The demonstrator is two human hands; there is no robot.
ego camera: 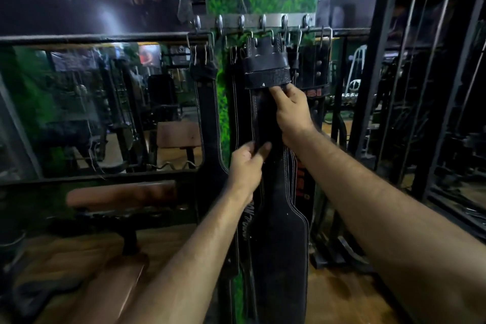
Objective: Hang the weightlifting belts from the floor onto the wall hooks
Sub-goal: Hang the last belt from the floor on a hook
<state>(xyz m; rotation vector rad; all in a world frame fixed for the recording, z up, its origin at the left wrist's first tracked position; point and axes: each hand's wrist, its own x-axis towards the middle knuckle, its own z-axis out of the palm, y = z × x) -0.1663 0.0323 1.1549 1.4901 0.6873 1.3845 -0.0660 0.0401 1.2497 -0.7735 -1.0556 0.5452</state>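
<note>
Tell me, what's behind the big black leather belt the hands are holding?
Behind the wide black leather belt hangs another belt with red lettering, and green mossy wall covering beside. The rest is covered.

The front belt [278, 231] runs off the bottom edge of the picture, so its lower end cannot be seen, and the belts behind it [238, 113] show only as thin stitched edges. The fingertips of the right hand [292, 110] are tucked under the folded leather flap [265, 71] near the hooks [263, 22], so what they pinch there cannot be told, and the left hand [247, 168] covers the strap where it grips. Red lettering on a belt at the right [302, 179] is mostly covered by the right forearm and unreadable, and the bench [118, 197] at the lower left is blurred.
</note>
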